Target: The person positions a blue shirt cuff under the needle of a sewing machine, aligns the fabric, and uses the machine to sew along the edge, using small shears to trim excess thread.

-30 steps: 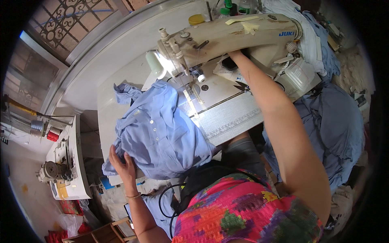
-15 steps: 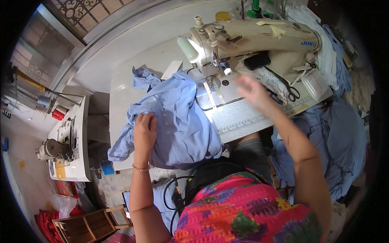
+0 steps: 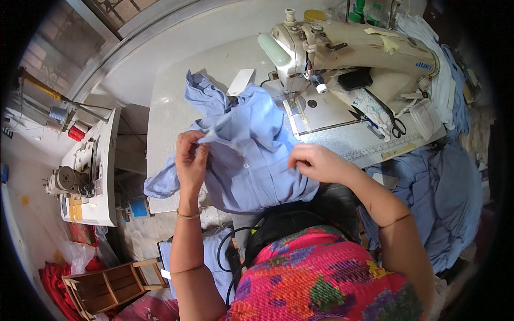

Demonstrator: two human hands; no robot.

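Observation:
A light blue buttoned shirt (image 3: 251,176) lies bunched across the front of the sewing table, left of the sewing machine (image 3: 353,51) and its needle. My left hand (image 3: 191,160) pinches a fold of the shirt between thumb and fingers and lifts it slightly. At the shirt's right side, my right hand (image 3: 321,163) is closed with its fingertips on the cloth. One sleeve (image 3: 162,179) spreads to the left, and another blue part reaches toward the back. A small white card (image 3: 241,82) lies behind the shirt.
Black-handled scissors (image 3: 395,124) and small blue thread snips (image 3: 369,125) lie right of the needle. More blue garments (image 3: 428,198) are heaped at the right. A second sewing machine (image 3: 69,182) stands at the left, with a wooden rack (image 3: 110,286) on the floor below.
My right hand has come left and down from beside the needle onto the shirt. My left hand has raised a fold of cloth. The view has shifted slightly.

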